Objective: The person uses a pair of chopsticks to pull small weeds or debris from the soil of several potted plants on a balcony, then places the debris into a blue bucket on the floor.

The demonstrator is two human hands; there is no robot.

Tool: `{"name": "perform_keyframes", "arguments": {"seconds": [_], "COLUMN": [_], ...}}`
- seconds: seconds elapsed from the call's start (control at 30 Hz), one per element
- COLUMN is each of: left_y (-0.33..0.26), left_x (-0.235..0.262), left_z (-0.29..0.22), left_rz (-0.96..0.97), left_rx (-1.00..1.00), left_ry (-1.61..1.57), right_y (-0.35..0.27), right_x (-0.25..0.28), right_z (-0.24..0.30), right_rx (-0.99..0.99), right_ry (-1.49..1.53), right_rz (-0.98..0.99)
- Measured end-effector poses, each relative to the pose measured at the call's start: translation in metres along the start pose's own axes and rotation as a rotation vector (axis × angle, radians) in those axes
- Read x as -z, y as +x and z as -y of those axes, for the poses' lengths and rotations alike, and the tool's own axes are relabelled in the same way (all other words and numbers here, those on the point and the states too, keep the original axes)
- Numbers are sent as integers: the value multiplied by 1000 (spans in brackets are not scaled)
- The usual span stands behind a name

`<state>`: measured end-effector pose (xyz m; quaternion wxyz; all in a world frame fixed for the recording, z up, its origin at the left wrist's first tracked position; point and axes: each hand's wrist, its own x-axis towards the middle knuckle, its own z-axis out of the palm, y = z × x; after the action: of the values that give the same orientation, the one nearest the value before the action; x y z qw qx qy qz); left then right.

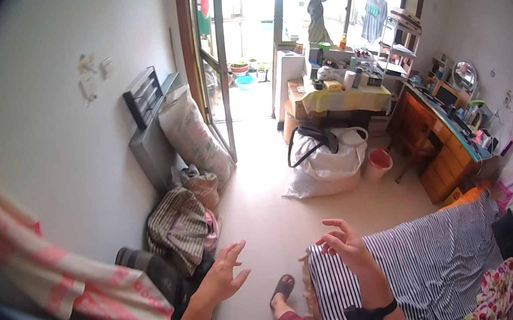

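Both of my hands are raised in front of me, with nothing in either. My left hand [227, 273] has its fingers apart and hangs over the floor, nearest to a brown checked cloth bundle [179, 227]. My right hand [344, 245] has its fingers spread and a little bent, above the corner of a bed with a black-and-white striped sheet [415, 255]. Each wrist wears a black strap. Below, one foot in a dark slipper [282, 289] rests on the pale floor.
A large white sack [332, 167] with a black bag [314, 140] on it stands ahead, beside a pink bin [379, 164]. Cluttered desks line the right. Folded grey frames and a stuffed bag [195, 136] lean on the left wall, near an open door [213, 65]. Hanging cloths [78, 271] fill the near left.
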<state>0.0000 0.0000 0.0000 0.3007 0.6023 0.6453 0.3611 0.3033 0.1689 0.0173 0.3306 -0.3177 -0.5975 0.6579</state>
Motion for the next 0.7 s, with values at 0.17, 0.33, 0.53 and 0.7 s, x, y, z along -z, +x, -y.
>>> {"name": "perform_keyframes", "arguments": {"seconds": [0.17,0.33,0.53,0.7], "left_y": [139,250,394,574], "left_x": [27,89,137,180], "left_z": [44,81,148,192], "left_rz": [-100,-239,-290,-198], "left_rx": [-42,48,155,96], "left_ry": [-3,-15,-123,-101], "right_y": [171,329,504,655], "right_x": [40,60,88,109], "right_z": [8,25,21,36], "right_rx": [-31,32,-17,-34], "right_ry": [-6,17,-47,-94], "right_rz": [-18,85,166,87]}}
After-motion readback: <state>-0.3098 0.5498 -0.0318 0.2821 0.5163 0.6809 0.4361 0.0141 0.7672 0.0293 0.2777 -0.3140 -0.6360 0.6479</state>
